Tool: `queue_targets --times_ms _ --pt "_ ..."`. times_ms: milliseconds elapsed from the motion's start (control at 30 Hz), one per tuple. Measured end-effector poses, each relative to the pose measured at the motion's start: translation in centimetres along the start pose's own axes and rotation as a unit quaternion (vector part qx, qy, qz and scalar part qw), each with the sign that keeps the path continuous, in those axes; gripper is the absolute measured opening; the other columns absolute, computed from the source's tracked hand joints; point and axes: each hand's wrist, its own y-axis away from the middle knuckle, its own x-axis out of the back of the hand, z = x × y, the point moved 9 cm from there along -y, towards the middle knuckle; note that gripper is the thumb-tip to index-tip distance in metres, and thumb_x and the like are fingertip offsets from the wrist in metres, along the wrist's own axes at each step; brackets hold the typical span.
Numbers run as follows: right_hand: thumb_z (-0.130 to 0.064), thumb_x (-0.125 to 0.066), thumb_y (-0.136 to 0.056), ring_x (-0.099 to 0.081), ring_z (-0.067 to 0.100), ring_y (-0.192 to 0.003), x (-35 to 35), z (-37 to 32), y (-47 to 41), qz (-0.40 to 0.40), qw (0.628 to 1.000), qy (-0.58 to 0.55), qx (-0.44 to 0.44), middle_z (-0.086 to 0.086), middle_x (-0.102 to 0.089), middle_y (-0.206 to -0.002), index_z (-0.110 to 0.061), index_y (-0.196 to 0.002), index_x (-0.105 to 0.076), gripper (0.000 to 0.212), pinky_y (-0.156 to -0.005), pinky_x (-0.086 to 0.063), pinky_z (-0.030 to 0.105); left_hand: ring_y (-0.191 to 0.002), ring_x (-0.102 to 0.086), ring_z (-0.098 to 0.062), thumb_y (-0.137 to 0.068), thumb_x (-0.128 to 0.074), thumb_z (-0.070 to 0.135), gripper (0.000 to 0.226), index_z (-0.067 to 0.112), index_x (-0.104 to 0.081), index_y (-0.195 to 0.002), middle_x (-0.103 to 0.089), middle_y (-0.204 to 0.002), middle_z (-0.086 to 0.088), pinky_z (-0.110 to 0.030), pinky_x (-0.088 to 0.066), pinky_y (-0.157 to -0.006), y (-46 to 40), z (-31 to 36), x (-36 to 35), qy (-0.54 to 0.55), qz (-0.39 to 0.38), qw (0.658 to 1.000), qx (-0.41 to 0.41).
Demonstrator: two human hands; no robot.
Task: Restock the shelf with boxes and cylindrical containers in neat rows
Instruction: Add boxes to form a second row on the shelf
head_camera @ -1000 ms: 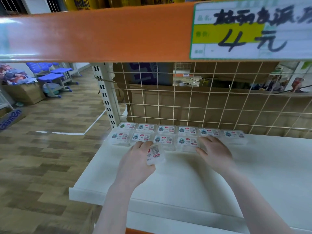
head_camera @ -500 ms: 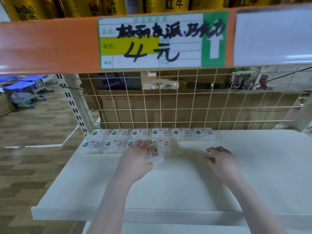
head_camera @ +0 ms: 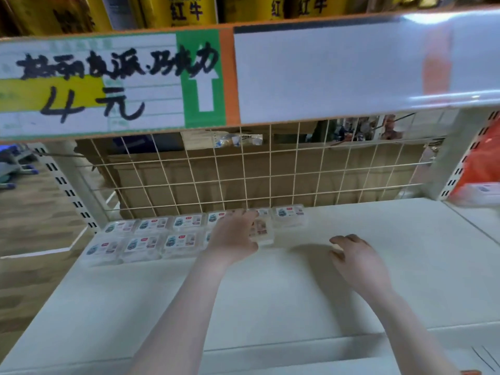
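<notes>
Your left hand (head_camera: 234, 235) pinches a light, rigid, slick box (head_camera: 261, 232) beside the row (head_camera: 151, 235); hold its edges. Your right hand (head_camera: 357, 262) rests loose-fingered.

White shelf (head_camera: 270, 307); clear boxes (head_camera: 151, 236) with white, teal and red labels; cream wire grid (head_camera: 270, 174); orange rail (head_camera: 230, 77); green-yellow-white tag (head_camera: 108, 82); yellow cans (head_camera: 184, 9).

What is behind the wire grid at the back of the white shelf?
Behind the wire grid stand brown cardboard boxes, a clear plastic packet lying on top. Further right, blurred figures show through. What the boxes hold is hidden.
</notes>
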Motion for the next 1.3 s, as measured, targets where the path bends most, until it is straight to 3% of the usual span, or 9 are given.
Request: queue_targets --times_ms 233,367,833,1300 --pt "-0.027 -0.050 -0.092 -0.054 0.022 -0.109 0.3 1.4 -0.2 -0.002 1.000 -0.011 -0.003 0.001 -0.058 -0.118 -0.022 -0.124 -0.056 0.033 -0.082 -0.044 0.030 -0.129 -0.036 -0.023 -0.080 -0.064 0.016 0.070 0.021 -0.035 -0.143 -0.043 -0.139 -0.003 -0.035 -0.036 -0.104 -1.5 0.9 -2.4 -0.019 -0.031 0.999 0.006" --pt "-0.029 -0.049 -0.092 -0.054 0.020 -0.109 0.2 1.9 -0.3 -0.010 1.000 -0.009 -0.001 0.000 -0.057 -0.117 -0.023 -0.125 -0.055 0.034 -0.081 -0.044 0.029 -0.124 -0.041 -0.023 -0.077 -0.063 0.015 0.068 0.022 -0.037 -0.140 -0.042 -0.135 -0.002 -0.033 -0.041 -0.096 -1.7 0.4 -3.4 -0.016 -0.049 0.999 0.017" --pt "-0.027 -0.050 -0.091 -0.056 0.018 -0.101 -0.3 3.2 -0.3 -0.024 1.000 -0.020 0.003 -0.002 -0.057 -0.108 -0.023 -0.122 -0.057 0.032 -0.073 -0.044 0.028 -0.125 -0.033 -0.022 -0.081 -0.063 0.023 0.064 0.024 -0.038 -0.140 -0.037 -0.133 -0.001 -0.035 -0.035 -0.101 -2.5 0.1 -3.8 -0.016 -0.033 0.999 0.028" --pt "-0.027 -0.049 -0.092 -0.054 0.016 -0.102 -0.1 3.4 -0.2 -0.028 0.999 -0.026 0.019 -0.004 -0.057 -0.109 -0.024 -0.122 -0.057 0.031 -0.073 -0.043 0.027 -0.121 -0.040 -0.019 -0.085 -0.060 0.032 0.052 0.022 -0.045 -0.134 -0.043 -0.133 0.002 -0.034 -0.041 -0.097 -1.9 0.3 -4.4 -0.014 0.004 1.000 0.027"
